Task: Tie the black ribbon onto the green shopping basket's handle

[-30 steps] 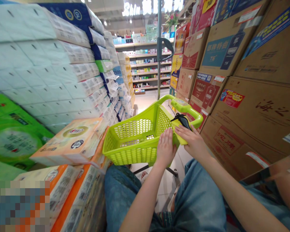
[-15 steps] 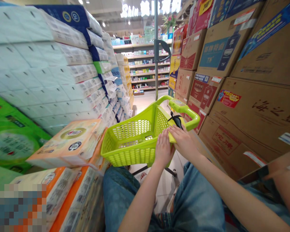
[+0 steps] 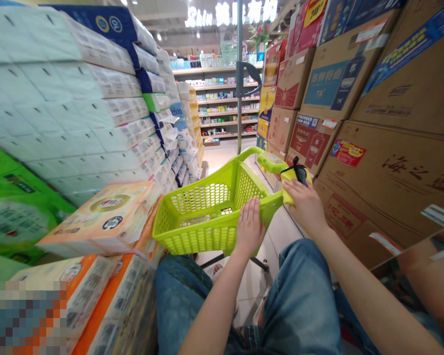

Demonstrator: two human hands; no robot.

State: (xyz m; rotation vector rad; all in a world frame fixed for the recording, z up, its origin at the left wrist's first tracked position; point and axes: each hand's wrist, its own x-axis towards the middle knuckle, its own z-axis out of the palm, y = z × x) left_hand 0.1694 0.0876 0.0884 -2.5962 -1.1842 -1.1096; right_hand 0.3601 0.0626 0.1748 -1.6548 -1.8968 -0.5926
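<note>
Far left, bright green packs (image 3: 11, 217) sit low beside a tall wall of white tissue bales (image 3: 66, 108), with blue-banded bales running down the aisle and cream packs with orange trim (image 3: 96, 222) stacked nearest the basket. Next comes the lime-green plastic shopping basket (image 3: 203, 241), its mesh wall almost touching those packs and its long axis pointing away from the person, down the aisle and slightly right. The left hand (image 3: 249, 228) lies on the basket's near rim, its fingers (image 3: 248, 212) extended and pointing forward over the edge, not visibly clenched. Beyond the basket, a metal pole (image 3: 239, 98) with a dark curved fitting rises in front of distant store shelves (image 3: 222, 103) stocked with small boxes. The yellow-green basket handle (image 3: 277, 202) angles up and to the right from the basket's right side, and the right hand (image 3: 307, 204) closes over it, fingers (image 3: 292, 187) wrapped across the flattened grip. A small black pouch (image 3: 299, 172) on a cord hangs from the handle, just past the right fingertips, so the right hand is much nearer to it than the left. Denim-covered legs (image 3: 299, 291) show below, with a tile floor (image 3: 279, 231) under the basket. Far right, large printed cardboard cartons (image 3: 385, 172) stand stacked close along the aisle.
</note>
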